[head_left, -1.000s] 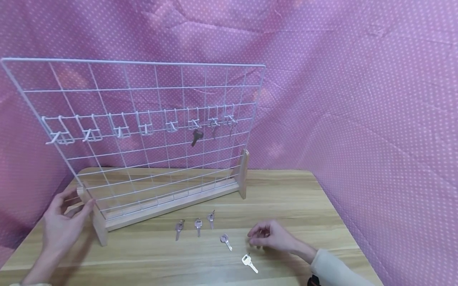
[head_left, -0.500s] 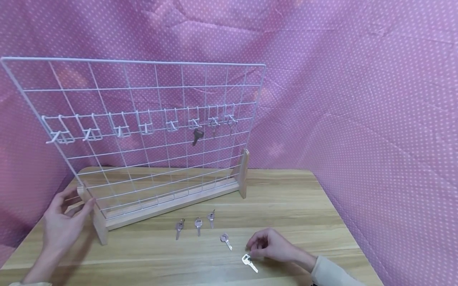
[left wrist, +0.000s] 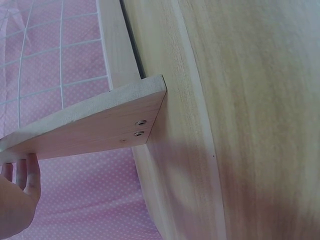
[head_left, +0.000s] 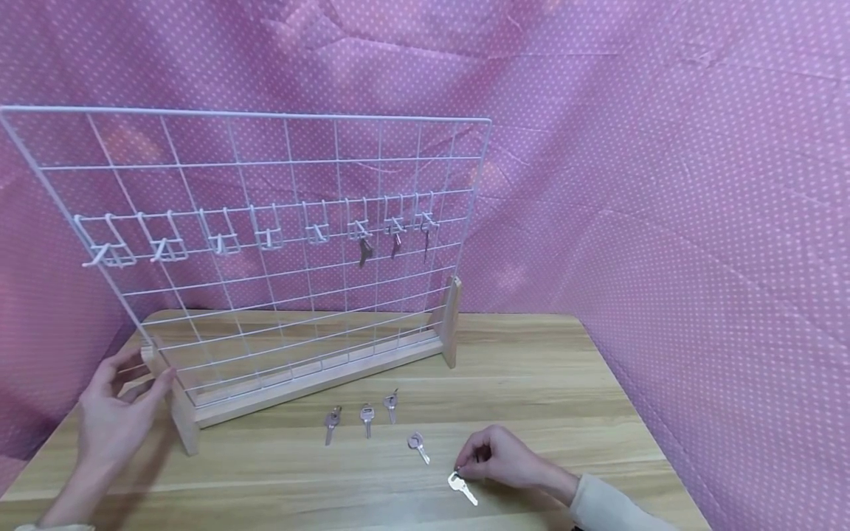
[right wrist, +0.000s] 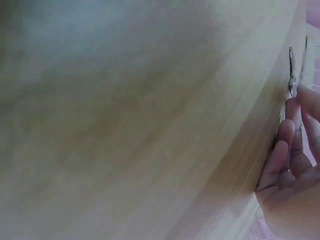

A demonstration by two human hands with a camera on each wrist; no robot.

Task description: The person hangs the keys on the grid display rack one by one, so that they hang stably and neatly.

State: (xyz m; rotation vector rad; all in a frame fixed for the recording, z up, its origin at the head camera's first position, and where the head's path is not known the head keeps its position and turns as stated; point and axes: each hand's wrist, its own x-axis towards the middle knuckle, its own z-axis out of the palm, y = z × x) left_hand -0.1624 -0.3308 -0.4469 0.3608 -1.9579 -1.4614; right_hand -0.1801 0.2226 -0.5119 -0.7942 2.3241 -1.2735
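Observation:
My left hand [head_left: 116, 413] grips the near left wooden end post [head_left: 174, 405] of a white wire grid rack [head_left: 292, 310], thumb in front and fingers behind. In the left wrist view, the fingers [left wrist: 31, 175] lie against the post's edge. On the right, my right hand [head_left: 501, 457] pinches the small ring at the head of a silver key [head_left: 463, 488], low at the wooden tabletop. The right wrist view shows this key [right wrist: 292, 67] edge-on beyond the thumb and fingertips. Left of that hand, another key [head_left: 417, 447] lies flat.
Several more keys lie in front of the rack, among them one key [head_left: 333, 425] at the left. White hooks [head_left: 222, 243] run across the grid; three at the right bear keys, one a dark key [head_left: 365, 252]. Pink dotted cloth [head_left: 631, 184] surrounds the table [head_left: 531, 369].
My right hand has come down and toward me onto the key's ring, and its fingertips have closed there. The hanging keys have turned a little. My left hand has stayed on the post.

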